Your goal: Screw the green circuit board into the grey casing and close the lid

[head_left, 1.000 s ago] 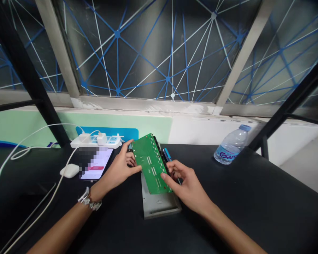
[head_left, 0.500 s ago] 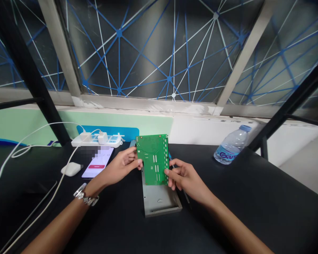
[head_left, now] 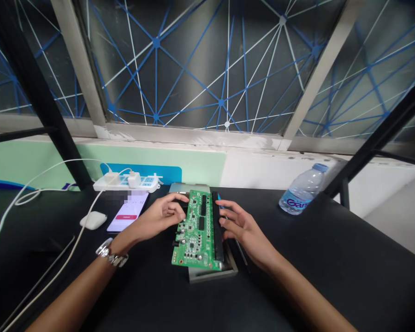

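A green circuit board [head_left: 192, 237] is tilted over a shallow grey metal case [head_left: 211, 276], its chips and connectors facing me. Along its right edge runs a long black connector strip [head_left: 217, 230]. My left hand [head_left: 163, 214] grips the board's left edge, fingers curled and thumb near the small connectors. On the other side, the fingers of my right hand [head_left: 242, 230] press against the black strip. The board hides most of the case. Beside the case, partly behind my right hand, lies a thin tool [head_left: 242, 256] with a dark shaft.
To the left are a lit phone [head_left: 127, 216], a white earbud case [head_left: 93, 221] and a white power strip [head_left: 148, 183] with trailing cables. A water bottle [head_left: 301, 191] stands back right. Behind the black table [head_left: 297, 267] are a wall and windows.
The circuit board has turned from its plain soldered side to its component side and come lower over the case. Both hands stay at its edges, with the right fingers now along the black strip.
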A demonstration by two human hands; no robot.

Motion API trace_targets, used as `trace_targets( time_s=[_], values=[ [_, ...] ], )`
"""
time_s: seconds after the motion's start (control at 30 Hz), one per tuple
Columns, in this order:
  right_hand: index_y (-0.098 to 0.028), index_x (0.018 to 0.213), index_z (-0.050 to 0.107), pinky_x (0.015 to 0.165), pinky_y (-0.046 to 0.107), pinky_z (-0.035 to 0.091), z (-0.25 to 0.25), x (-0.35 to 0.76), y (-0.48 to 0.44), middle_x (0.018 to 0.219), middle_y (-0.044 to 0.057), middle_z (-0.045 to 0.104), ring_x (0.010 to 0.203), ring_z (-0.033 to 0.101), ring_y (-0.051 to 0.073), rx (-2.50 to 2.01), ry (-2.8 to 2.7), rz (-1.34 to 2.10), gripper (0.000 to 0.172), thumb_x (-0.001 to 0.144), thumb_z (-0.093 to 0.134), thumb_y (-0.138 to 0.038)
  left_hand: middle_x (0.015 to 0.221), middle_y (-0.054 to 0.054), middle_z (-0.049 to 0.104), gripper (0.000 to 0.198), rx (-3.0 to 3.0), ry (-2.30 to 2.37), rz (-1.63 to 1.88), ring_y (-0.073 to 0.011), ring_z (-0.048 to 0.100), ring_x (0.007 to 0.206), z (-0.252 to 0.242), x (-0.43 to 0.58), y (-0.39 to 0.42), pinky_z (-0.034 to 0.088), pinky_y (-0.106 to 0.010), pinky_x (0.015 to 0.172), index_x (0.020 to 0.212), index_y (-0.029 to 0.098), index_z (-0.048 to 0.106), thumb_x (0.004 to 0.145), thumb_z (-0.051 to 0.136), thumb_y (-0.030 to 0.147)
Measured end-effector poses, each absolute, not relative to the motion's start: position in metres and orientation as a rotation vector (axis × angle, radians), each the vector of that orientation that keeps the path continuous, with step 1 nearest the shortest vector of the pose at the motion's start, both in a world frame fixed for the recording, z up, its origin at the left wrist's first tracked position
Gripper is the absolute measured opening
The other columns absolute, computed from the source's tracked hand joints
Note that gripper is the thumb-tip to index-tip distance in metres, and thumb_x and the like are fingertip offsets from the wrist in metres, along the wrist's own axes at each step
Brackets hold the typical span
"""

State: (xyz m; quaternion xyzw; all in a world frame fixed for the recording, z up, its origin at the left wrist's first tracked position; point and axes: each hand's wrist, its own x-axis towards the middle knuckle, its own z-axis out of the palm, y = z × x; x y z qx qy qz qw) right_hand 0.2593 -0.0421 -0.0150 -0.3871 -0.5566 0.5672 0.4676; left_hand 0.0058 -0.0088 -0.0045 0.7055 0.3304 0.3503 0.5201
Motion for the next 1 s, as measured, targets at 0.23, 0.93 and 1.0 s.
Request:
trace_targets(
  time_s=[0.23,0.93,1.0],
  values=[
    [-0.029,0.125,0.044,0.060,0.026,0.049,-0.018,0.256,-0.044,0.107,0.004,0.051,0.072,0.055,0.011,-1.037,-1.422,1.348,0.057,0.076,0.073,-0.028,0.080,0.001,0.058,0.040,1.551,0.718,0.912,-0.0114,0.051,0.073,-0.005,0.014,-0.013,0.038,-0.027,0.072,0.120,0.017,0.047,0.085,0.065,0.026],
    [-0.025,0.137,0.044,0.071,0.034,0.053,-0.022,0.252,-0.044,0.127,0.012,0.053,0.094,0.061,0.021,-1.080,-1.372,1.282,0.062,0.080,0.067,-0.031,0.116,-0.011,0.062,0.039,1.341,0.750,0.851,-0.0224,0.058,0.102,-0.008,0.024,-0.020,0.046,-0.031,0.080,0.121,0.020,0.059,0.085,0.067,0.033],
    [-0.025,0.141,0.042,0.076,0.037,0.054,-0.019,0.256,-0.044,0.137,0.014,0.050,0.103,0.060,0.025,-1.046,-1.384,1.296,0.067,0.079,0.068,-0.030,0.113,-0.010,0.064,0.041,1.334,0.816,0.808,-0.0214,0.059,0.098,-0.009,0.019,-0.015,0.044,-0.029,0.076,0.121,0.020,0.060,0.084,0.068,0.034]
  ],
)
